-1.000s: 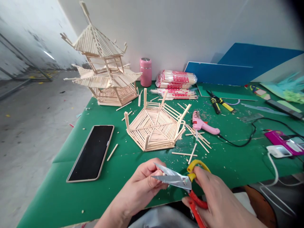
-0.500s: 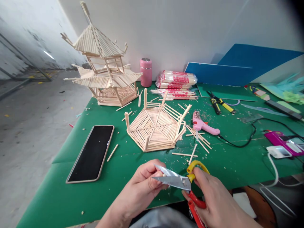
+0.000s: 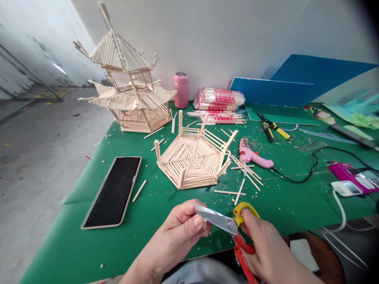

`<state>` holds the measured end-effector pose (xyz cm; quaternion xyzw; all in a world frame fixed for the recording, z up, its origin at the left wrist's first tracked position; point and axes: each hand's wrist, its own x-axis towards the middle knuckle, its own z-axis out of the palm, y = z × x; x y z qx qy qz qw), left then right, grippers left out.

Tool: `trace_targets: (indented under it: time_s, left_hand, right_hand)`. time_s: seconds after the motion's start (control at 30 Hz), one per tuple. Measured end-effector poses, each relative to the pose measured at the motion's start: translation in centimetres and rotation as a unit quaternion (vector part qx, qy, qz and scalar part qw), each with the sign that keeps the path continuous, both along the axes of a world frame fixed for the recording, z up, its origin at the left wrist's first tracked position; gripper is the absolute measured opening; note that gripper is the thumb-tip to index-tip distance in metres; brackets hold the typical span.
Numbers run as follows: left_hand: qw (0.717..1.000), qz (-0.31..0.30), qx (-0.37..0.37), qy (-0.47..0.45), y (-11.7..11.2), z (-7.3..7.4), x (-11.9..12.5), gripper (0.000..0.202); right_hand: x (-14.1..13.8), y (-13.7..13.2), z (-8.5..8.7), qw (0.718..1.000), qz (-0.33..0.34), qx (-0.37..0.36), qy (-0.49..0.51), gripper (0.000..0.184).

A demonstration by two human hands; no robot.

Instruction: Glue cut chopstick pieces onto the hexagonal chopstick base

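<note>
My right hand grips a pair of scissors with one yellow and one red handle loop. The blades lie almost together and point left, their tips at the fingers of my left hand. Those fingers are pinched on a short wooden stick; only its pale end shows, and the rest is hidden in the hand. Beyond both hands stands a hexagonal stick base with upright posts at its corners and low railings along part of its edge.
A stick pagoda stands back left, near a pink flask and packs of sticks. Around the base lie a phone, loose sticks, a pink glue gun with its cable, and pliers. Blue boards lean behind.
The scissor blades have closed from a clear gap to nearly together beside my left fingers. Both hands stay in almost the same place.
</note>
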<state>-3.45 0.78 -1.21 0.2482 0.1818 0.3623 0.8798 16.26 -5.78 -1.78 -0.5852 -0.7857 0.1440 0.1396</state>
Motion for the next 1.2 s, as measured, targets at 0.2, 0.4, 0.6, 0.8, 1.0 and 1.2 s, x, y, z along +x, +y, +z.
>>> trace_targets:
  time_s: [0.2,0.4,0.6,0.8,1.0,1.2]
  left_hand:
    - [1.000,-0.007,-0.002,-0.012,-0.1,0.2,0.3,0.012]
    - [0.999,0.005,-0.033,-0.030,0.1,0.2,0.7,0.010]
    - [0.998,0.006,-0.061,-0.005,0.2,0.0,0.5,0.014]
    - [0.998,0.005,-0.055,-0.006,0.1,-0.1,0.3,0.014]
    - [0.999,-0.003,-0.054,0.007,0.1,0.0,0.4,0.014]
    - [0.999,-0.013,-0.031,0.001,0.0,-0.2,0.3,0.012]
  right_hand:
    - [-0.4,0.2,0.4,0.993,-0.025,-0.067,0.093,0.022]
    - [-0.5,0.0,1.4,0.997,-0.040,-0.003,0.064,0.025]
    - [-0.3,0.0,1.4,0.999,-0.022,0.039,0.016,0.030]
    - [-0.2,0.1,1.4,0.999,-0.017,0.046,-0.020,0.034]
    - [-0.1,-0.1,0.8,1.000,-0.011,-0.009,-0.015,0.026]
    - [0.3,-0.2,0.0,0.999,-0.014,-0.033,-0.036,0.026]
